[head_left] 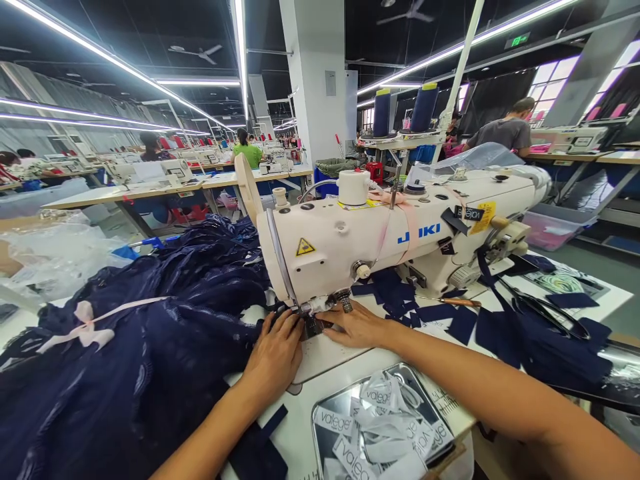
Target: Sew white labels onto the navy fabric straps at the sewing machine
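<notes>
My left hand is closed on navy fabric at the needle end of a white sewing machine, its fingertips beside the presser foot. From the right, my right hand reaches in by the same foot, fingers bent and thumb low over the metal plate. What its fingertips press on is hidden under the machine head. The navy fabric spreads in a large gathered heap to the left, with a pale pink ribbon bow on it. In front of my hands, a metal tray holds white labels printed "valege".
Navy cloth pieces lie right of the machine near black-handled scissors and a wooden-handled tool. Thread cones stand behind. Plastic bags are at left. A person in grey works at the back right.
</notes>
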Available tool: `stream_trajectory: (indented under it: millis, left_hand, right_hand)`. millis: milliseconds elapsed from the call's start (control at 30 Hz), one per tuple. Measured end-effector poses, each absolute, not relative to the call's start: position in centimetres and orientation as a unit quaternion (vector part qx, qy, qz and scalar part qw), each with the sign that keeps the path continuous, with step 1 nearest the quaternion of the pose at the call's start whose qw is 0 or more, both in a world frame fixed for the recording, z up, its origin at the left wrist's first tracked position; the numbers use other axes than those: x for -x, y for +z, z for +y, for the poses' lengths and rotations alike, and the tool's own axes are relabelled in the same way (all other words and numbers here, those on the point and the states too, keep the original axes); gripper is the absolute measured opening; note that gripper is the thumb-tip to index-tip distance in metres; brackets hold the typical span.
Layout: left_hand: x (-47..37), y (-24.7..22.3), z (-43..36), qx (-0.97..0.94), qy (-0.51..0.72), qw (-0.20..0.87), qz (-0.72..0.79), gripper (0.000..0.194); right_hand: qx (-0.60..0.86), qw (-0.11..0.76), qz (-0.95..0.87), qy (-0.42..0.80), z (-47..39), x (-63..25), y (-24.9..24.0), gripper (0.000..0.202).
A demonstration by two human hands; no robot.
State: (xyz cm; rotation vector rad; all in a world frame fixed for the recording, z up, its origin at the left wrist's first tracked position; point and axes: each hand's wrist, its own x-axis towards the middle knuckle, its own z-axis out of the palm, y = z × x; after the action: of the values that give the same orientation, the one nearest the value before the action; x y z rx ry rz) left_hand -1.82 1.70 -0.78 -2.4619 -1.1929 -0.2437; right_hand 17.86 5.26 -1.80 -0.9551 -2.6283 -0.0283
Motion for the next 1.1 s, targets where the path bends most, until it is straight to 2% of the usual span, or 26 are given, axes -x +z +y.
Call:
stream_trajectory:
  millis: [167, 267, 500, 700, 1100]
  left_hand:
    - [0.8, -0.4, 0.8, 0.834, -0.034, 0.25, -0.491, 0.032]
    - [0.7, -0.3, 1.1, 0.824, -0.037, 0.266, -0.499, 0.033]
    - [1.2, -0.1, 2.8, 0.847, -0.034, 0.199, -0.492, 0.029]
    - [1.3, -0.2, 2.8, 0.847, -0.039, 0.199, -0.491, 0.03]
    - [1.3, -0.5, 3.3, 0.851, -0.054, 0.197, -0.483, 0.029]
  right_hand:
    - [0.364, 0.164, -0.913, -0.083, 5.2, -17.2, -2.0, 0.031]
    - [0.352, 0.128, -0.922, -0.099, 4.2, -17.3, -1.1, 0.036]
    - [0.311, 0.037, -0.947, -0.069, 2.5, -18.6, 0.3, 0.019]
    - [0.26, 0.052, -0.958, -0.11, 3.6, -19.0, -0.6, 0.019]
    - [0.278, 0.057, -0.952, -0.111, 3.0, -18.2, -0.6, 0.015]
